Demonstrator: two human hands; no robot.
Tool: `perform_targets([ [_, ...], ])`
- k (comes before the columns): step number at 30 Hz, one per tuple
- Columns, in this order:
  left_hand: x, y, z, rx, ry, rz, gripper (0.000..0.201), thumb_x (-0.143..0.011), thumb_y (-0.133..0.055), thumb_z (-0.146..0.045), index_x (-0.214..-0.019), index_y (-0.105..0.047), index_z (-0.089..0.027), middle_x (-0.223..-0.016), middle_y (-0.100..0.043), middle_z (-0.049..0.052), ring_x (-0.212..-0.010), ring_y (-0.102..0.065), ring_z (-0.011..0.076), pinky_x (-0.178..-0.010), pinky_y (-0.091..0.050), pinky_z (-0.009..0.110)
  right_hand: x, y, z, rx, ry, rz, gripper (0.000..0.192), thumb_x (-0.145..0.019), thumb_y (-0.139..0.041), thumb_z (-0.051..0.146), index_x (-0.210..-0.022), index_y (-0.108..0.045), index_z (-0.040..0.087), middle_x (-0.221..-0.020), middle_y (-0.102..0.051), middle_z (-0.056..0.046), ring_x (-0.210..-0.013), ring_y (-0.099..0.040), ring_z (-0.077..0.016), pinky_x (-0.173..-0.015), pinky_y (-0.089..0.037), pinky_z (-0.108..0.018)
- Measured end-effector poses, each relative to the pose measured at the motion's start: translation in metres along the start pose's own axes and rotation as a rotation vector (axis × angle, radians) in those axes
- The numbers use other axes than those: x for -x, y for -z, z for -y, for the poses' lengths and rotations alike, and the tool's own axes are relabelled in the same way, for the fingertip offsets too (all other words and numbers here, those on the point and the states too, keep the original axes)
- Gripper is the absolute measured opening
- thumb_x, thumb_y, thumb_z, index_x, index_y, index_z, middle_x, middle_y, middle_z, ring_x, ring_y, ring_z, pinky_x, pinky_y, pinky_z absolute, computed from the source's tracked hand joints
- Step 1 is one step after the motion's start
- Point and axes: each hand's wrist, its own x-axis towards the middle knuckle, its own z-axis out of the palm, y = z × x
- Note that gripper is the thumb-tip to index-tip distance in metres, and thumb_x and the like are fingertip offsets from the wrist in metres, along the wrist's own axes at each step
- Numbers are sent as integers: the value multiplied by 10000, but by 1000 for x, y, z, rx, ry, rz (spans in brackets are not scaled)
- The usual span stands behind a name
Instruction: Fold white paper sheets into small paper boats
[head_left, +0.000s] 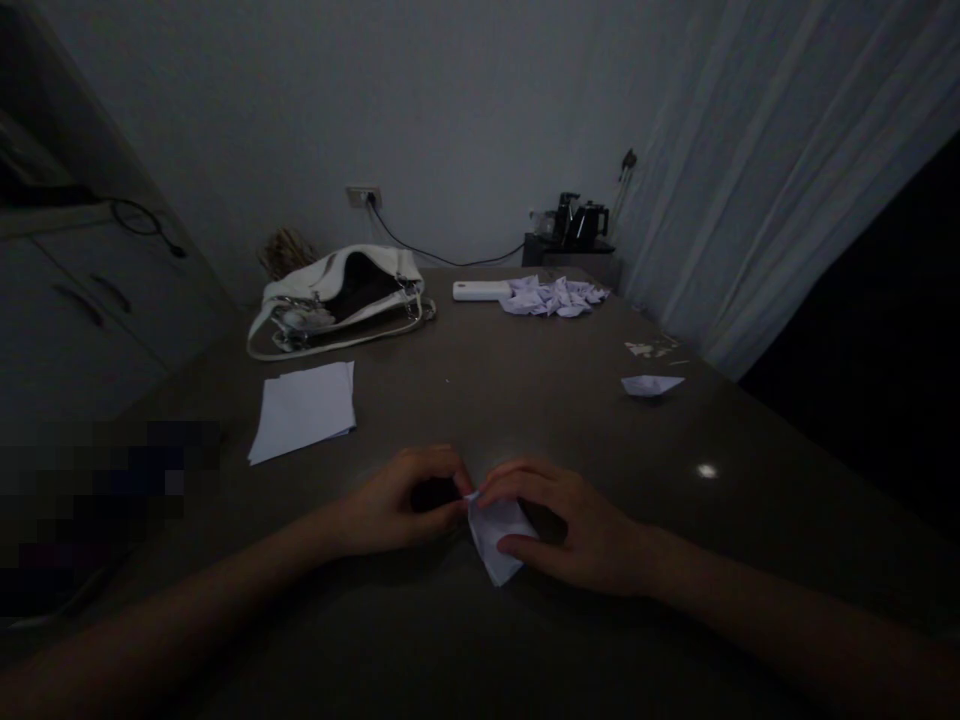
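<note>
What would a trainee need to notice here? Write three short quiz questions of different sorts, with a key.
1. True or false: both hands touch the folded paper on the table.
2. Which thing lies nearest the stack of paper sheets? A) the white handbag B) the small folded paper boat C) the pile of folded pieces
3. Fill in: the white flat device lies right beside the pile of ____ pieces.

Key:
1. True: the left hand pinches the paper's top corner, and the right hand presses on it with its fingers.
2. A
3. folded
</note>
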Motion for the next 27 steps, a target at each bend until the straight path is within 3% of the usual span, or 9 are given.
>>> perform_targets([
  [3, 1, 0, 0, 5, -17, 3, 105, -866, -562, -235, -875, -616, -145, -849, -634, 42, -789, -597, 158, -710, -462, 269, 1, -2, -1, 59, 34, 35, 410, -852, -607, 179, -1254, -534, 213, -1203, -559, -90, -1131, -522, -180, -960, -435, -356],
  [6, 1, 0, 0, -6, -7, 5, 94, -856, -568, -225, -868, -616, -145, -839, -626, 38, -773, -592, 154, -697, -460, 264, 2, -3, -4, 113, 76, 14, 401, -867, -537, 99, -1253, -549, 210, -1148, -577, -85, -1079, -531, -170, -921, -449, -335],
  [12, 0, 0, 1, -14, -8, 28, 104, -867, -542, -225, -878, -603, -142, -856, -605, 38, -788, -577, 156, -712, -454, 269, 2, -2, -5, 250, 104, -112, 227, -817, -530, 45, -932, -658, 192, -988, -589, -63, -928, -549, -167, -807, -452, -305],
  [18, -1, 1, 3, -15, -28, -32, 89, -868, -502, -209, -856, -567, -150, -871, -602, 41, -821, -577, 165, -753, -456, 286, 0, 2, -5, 108, 66, -155, 206, -695, -504, -11, -761, -542, 180, -900, -629, -47, -851, -579, -159, -760, -453, -287],
  [22, -3, 1, 6, -59, 2, -124, 63, -828, -489, -186, -780, -524, -164, -900, -616, 54, -871, -575, 196, -797, -451, 336, 0, 3, -9, 20, -28, -126, 284, -648, -440, -37, -782, -550, 188, -817, -644, -24, -773, -599, -151, -717, -461, -281],
  [27, -4, 0, 11, -234, 80, -195, 51, -760, -490, -132, -741, -498, -179, -984, -631, 57, -968, -565, 233, -857, -420, 390, 0, 4, -12, 58, 37, 27, 510, -639, -359, -80, -966, -648, 184, -964, -679, -50, -934, -600, -166, -846, -451, -326],
])
